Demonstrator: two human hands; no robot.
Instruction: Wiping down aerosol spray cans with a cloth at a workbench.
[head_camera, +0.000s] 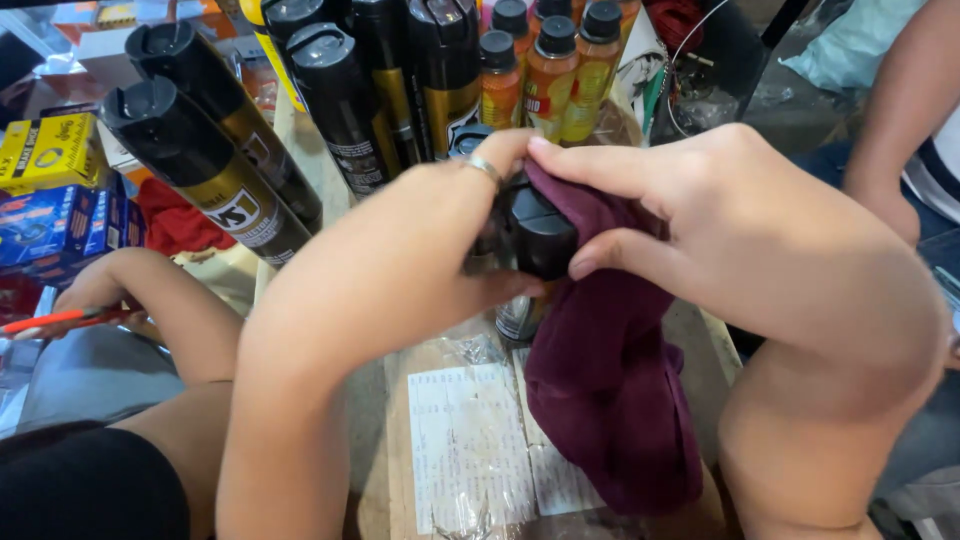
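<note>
My left hand (400, 250), with a ring on one finger, grips a black spray can (535, 240) around its cap and upper body. My right hand (730, 220) presses a dark maroon cloth (610, 390) against the can's cap with thumb and fingers. The cloth hangs down below the can over a paper sheet under plastic wrap (465, 450). The can's lower body is mostly hidden by my hands and the cloth.
Several black and gold spray cans (215, 170) stand and lean behind my hands, with orange bottles (555, 70) at the back. Yellow and blue boxes (55, 190) lie at the left. Another person's arm (150, 300) holds a red pen at lower left; a second person's arm (900, 110) is at right.
</note>
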